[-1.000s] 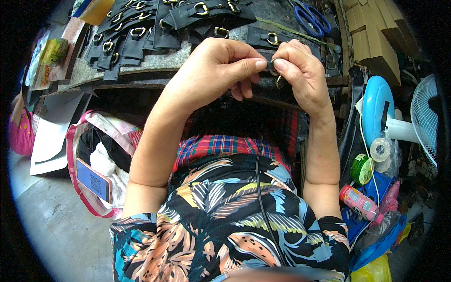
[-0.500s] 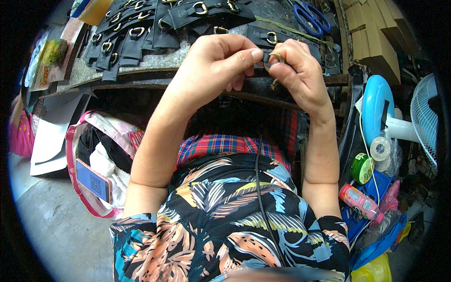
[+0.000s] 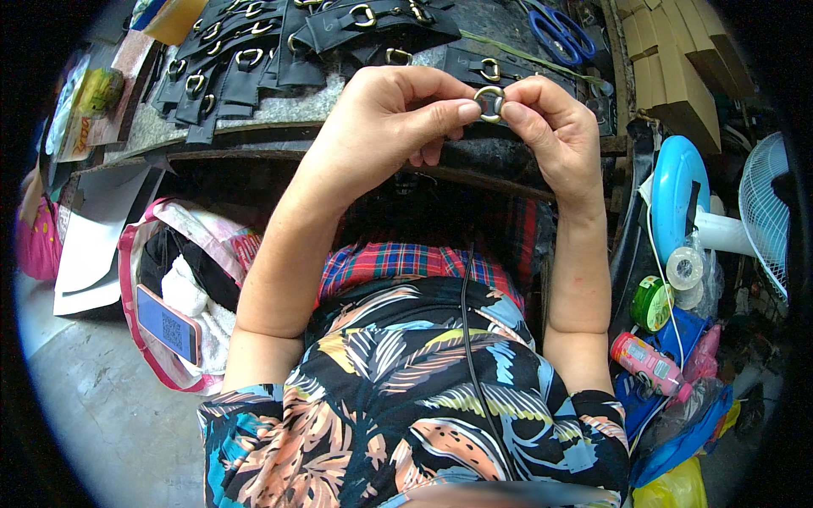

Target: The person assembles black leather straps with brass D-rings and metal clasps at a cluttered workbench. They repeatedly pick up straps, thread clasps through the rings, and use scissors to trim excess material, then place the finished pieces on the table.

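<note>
Ring [image 3: 489,118]: brass-coloured, upright at the worktop's [image 3: 318,106] near edge.
Left hand [image 3: 391,117]: your thumb and finger pinch the ring.
Right hand [image 3: 555,129]: yours, pinching its opposite side.
Straps [image 3: 301,74]: black, across the worktop's left.
Scissors [image 3: 562,35]: blue, worktop's right.

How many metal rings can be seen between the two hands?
1 in clear view: a round metal ring, held between the left hand and the right hand. Another may be hidden there.

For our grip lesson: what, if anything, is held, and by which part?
A ring: the left hand pinches its left side, the right hand its right side.
</note>
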{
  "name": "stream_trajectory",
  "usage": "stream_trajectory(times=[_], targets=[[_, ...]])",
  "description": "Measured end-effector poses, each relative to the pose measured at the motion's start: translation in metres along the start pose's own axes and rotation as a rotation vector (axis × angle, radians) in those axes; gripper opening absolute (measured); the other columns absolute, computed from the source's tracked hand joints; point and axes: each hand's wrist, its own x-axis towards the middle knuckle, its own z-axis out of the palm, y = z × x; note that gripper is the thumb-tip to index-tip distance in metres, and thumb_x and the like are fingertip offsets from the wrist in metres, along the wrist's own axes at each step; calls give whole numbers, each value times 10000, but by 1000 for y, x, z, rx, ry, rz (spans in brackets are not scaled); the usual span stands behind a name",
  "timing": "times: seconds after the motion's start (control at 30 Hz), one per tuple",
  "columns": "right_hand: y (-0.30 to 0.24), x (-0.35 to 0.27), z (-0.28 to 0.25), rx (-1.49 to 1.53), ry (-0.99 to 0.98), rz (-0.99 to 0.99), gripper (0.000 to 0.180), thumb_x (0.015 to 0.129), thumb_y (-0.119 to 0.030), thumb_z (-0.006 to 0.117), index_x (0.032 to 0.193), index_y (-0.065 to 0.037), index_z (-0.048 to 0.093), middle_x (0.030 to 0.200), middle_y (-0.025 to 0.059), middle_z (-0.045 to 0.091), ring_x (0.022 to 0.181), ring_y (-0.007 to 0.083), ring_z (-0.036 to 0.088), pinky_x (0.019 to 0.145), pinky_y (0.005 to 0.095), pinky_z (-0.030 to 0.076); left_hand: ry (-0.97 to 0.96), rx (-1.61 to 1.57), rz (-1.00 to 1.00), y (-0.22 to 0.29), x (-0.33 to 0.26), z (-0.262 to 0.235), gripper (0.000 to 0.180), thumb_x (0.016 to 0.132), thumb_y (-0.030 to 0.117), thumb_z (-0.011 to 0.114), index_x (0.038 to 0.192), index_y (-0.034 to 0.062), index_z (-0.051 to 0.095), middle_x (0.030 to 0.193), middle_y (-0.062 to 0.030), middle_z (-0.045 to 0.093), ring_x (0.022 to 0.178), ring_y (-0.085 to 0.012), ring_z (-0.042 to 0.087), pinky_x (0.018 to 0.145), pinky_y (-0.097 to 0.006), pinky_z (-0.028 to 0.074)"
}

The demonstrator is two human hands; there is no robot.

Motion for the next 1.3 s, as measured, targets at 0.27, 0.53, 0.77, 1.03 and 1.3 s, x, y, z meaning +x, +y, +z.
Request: stream_trajectory(times=[0.27,0.53,0.77,1.03,1.3], targets=[[2,3,-1,-160,-46,-70,176,967,-196,723,976,-20,711,845,53,683,807,193,624,798,327,474,41,40,7,0,4,-7,217,965,191,736,1036,-10,776,730,-5,671,580,-46,565,510,-204,446],[2,6,-1,-267,-41,-163,141,940,-186,730,958,-46,717,844,69,689,808,240,634,842,358,452,73,95,61,0,3,-7,205,965,182,723,1020,-8,776,737,-8,679,599,-49,565,527,-214,439],[-2,10,5,-509,-41,-286,152,915,-229,746,924,-81,715,757,59,648,725,247,619,791,363,438,219,294,112,-11,-1,1,212,995,208,717,1071,17,765,755,28,651,595,-15,513,513,-188,376],[-20,-11,-10,-535,119,18,235,846,-95,817,1053,-36,723,870,-5,677,700,72,559,640,240,436,354,790,342,-18,-2,9,121,918,172,740,935,52,743,877,-133,657,778,-341,677,676,-397,541],[-14,-22,-23,-494,161,91,118,921,-27,718,1034,4,728,908,34,724,825,89,653,767,240,518,406,951,411,-22,1,15,94,902,158,749,959,92,713,881,-101,633,778,-323,679,664,-415,547]])
